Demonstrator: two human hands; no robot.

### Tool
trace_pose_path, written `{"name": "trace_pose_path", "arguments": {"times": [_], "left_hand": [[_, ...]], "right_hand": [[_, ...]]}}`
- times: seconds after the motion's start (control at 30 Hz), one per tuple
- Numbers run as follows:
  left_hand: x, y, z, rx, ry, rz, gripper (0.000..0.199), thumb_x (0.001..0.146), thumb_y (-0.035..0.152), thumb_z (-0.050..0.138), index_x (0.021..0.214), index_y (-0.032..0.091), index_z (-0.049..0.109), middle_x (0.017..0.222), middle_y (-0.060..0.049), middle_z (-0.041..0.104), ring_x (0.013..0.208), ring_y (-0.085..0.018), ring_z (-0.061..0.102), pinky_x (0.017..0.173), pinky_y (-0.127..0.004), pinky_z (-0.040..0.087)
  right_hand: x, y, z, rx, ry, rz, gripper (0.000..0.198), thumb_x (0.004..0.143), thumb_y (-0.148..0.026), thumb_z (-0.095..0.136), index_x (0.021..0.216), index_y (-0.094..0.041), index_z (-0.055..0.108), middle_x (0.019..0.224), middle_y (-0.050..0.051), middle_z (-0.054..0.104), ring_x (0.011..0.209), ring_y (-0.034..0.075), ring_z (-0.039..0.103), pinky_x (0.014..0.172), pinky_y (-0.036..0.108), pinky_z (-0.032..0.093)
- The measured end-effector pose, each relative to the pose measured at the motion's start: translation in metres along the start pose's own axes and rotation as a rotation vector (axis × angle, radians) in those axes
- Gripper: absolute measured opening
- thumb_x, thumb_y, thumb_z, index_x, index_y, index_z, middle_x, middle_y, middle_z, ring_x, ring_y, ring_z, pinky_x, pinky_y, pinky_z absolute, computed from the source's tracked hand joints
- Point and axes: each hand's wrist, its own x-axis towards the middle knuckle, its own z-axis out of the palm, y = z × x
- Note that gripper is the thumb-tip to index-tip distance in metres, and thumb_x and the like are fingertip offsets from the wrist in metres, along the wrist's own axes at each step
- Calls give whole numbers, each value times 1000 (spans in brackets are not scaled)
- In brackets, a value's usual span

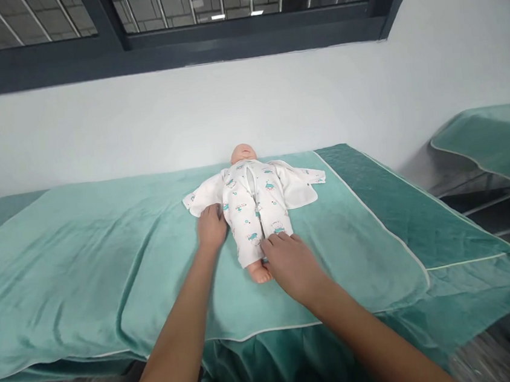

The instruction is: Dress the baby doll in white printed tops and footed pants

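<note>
- Baby doll [242, 152]: centre of the frame, lying on a teal blanket [169, 291].
- Left hand [212, 226]: fingers bent beside the printed trousers [242, 210]; cannot tell if pinching.
- Right hand [294, 264]: fingers curled at a trouser cuff, lower centre; grip hidden.

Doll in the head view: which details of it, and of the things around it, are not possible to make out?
All in the head view:
Doll, one foot: hidden behind the right hand.
Doll's hands: not visible; the sleeves cover where they would be.
Right hand's grip: its own back hides the underside.
Print: too small to identify each picture.
Far-right cover: cut off by the right edge.
</note>
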Motion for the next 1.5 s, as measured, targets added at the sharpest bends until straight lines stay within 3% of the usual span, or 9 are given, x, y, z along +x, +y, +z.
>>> {"name": "trace_pose_path", "arguments": {"times": [0.27, 0.5, 0.67, 0.83, 1.03, 1.13, 1.23, 1.37, 1.5], "left_hand": [[0, -1, 1, 5, -7, -3, 34, 91, 28, 40, 116, 19, 61, 123, -14, 64, 114, -31, 56, 93, -42, 42], [2, -6, 4, -17, -3, -12, 38, 88, 26, 43, 122, 19, 59, 124, -13, 64, 116, -31, 56, 97, -42, 42], [1, -8, 4, -59, 5, -19, 38, 90, 29, 42, 124, 20, 58, 126, -12, 64, 117, -31, 55, 98, -42, 41], [0, -7, 3, -80, -5, -30, 38, 90, 29, 43, 124, 21, 58, 128, -11, 63, 119, -31, 55, 98, -42, 41], [2, -9, 4, -71, -9, -11, 35, 90, 28, 42, 118, 21, 61, 123, -11, 65, 116, -30, 56, 96, -41, 42], [2, -10, 6, -76, -6, -10, 34, 89, 27, 43, 117, 21, 61, 122, -11, 65, 115, -30, 56, 96, -41, 42], [2, -10, 6, -82, -4, -9, 34, 89, 27, 43, 117, 22, 61, 123, -10, 65, 116, -30, 56, 96, -41, 42], [2, -8, 4, -67, -7, -13, 32, 89, 26, 43, 116, 22, 61, 123, -9, 65, 115, -30, 56, 95, -42, 42], [0, -5, 3, -30, -13, 28, 32, 89, 25, 43, 116, 22, 60, 124, -9, 64, 116, -31, 54, 96, -45, 40]], "right_hand": [[1, 3, 13, 63, 175, -96, 15, 92, -13, 49, 87, -20, 62, 89, 5, 65, 85, 21, 58, 76, 36, 38], [-17, -12, -21, 158, 198, -286, 8, 92, -17, 53, 86, -19, 58, 95, 4, 61, 88, 20, 54, 78, 36, 40], [-8, -18, -7, 99, 220, -257, 21, 88, -9, 53, 105, -20, 59, 105, 8, 59, 94, 23, 52, 75, 36, 40], [-5, -21, 2, 64, 159, -277, 16, 89, -5, 50, 89, -18, 60, 95, 7, 60, 84, 21, 52, 72, 36, 39], [-18, -12, -7, 267, 134, -361, 17, 95, -12, 45, 94, -20, 61, 98, 5, 62, 89, 20, 56, 82, 37, 43], [-27, 7, 1, 473, 227, -269, 20, 96, -14, 43, 106, -23, 58, 107, 6, 62, 98, 21, 58, 87, 38, 47], [-36, 30, 23, 540, 360, -5, 29, 91, -8, 41, 113, -24, 53, 116, 10, 59, 103, 24, 58, 83, 40, 50], [-43, 44, 53, 547, 326, 138, 38, 83, -9, 50, 118, -24, 48, 117, 11, 57, 102, 26, 59, 81, 42, 53], [-34, 39, 62, 486, 339, 209, 22, 87, -15, 51, 107, -23, 53, 105, 9, 61, 97, 27, 59, 78, 42, 50]]}}
